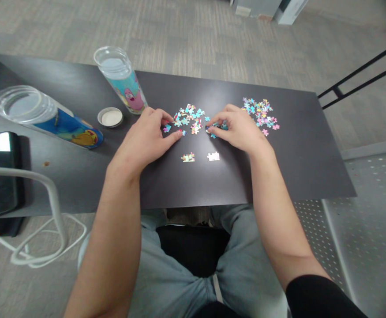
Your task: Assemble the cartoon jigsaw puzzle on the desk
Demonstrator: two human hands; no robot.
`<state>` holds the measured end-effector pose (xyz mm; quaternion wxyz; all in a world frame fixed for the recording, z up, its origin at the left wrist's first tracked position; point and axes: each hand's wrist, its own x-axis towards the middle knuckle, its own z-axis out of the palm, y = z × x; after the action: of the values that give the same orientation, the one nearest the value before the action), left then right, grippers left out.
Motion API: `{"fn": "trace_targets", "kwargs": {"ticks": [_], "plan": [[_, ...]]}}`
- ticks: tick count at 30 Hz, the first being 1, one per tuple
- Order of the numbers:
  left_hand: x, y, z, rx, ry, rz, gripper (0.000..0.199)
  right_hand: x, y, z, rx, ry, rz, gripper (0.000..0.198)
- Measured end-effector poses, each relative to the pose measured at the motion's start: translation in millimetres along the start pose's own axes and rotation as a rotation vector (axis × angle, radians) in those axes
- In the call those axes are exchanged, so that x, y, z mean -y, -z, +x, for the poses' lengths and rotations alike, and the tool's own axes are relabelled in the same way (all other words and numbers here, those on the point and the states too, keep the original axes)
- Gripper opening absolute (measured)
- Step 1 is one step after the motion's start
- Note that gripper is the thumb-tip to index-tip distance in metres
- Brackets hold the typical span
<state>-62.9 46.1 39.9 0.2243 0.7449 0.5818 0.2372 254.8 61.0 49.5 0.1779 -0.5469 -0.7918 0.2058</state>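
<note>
A loose cluster of small jigsaw puzzle pieces [189,115] lies on the dark table between my two hands. My left hand [148,134] rests at the cluster's left side, thumb and fingers apart, the thumb tip against a piece. At the right side, my right hand [237,126] has its thumb and index finger closed on a small dark puzzle piece [207,128]; more pieces are partly hidden under that hand. Nearer to me lie a joined colourful puzzle strip [188,157] and a pale puzzle strip [213,156], a gap between them.
Another heap of pieces [262,112] lies beyond my right hand. On the left stand a clear-topped pink-and-blue canister [123,84] and a blue canister [70,126], with a round lid [110,117] between. A black device [1,176] and white cable [52,194] occupy the left end.
</note>
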Motion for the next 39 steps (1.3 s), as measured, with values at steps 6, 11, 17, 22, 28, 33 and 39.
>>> {"fn": "trace_targets", "kwargs": {"ticks": [6,11,17,22,28,33,39], "plan": [[-2.2,3.4,-1.6,0.027,-0.017,-0.009,0.033,10.5,0.0,-1.1,0.068,0.058,0.034,0.011],[-14.2,5.3,-0.8,0.062,-0.066,-0.030,0.021,7.6,-1.9,-0.5,0.051,0.028,0.053,0.006],[-26.4,-1.8,-0.3,0.157,-0.138,-0.070,0.019,19.3,-9.8,-3.7,0.084,0.086,0.085,0.006],[-35.9,-14.3,-1.0,0.132,-0.086,-0.008,0.009,23.5,-5.1,-7.4,0.057,0.084,0.072,0.007],[-24.9,0.9,0.3,0.240,-0.029,-0.035,0.016,1.3,8.8,-8.3,-0.003,0.078,0.092,0.007],[-4.2,36.0,-5.3,0.378,0.027,-0.030,0.033,-26.4,9.3,-5.2,-0.128,0.049,0.096,0.009],[-1.5,47.1,-13.3,0.454,0.045,-0.056,0.040,-25.3,-6.1,-1.0,-0.141,0.080,0.026,0.026]]}}
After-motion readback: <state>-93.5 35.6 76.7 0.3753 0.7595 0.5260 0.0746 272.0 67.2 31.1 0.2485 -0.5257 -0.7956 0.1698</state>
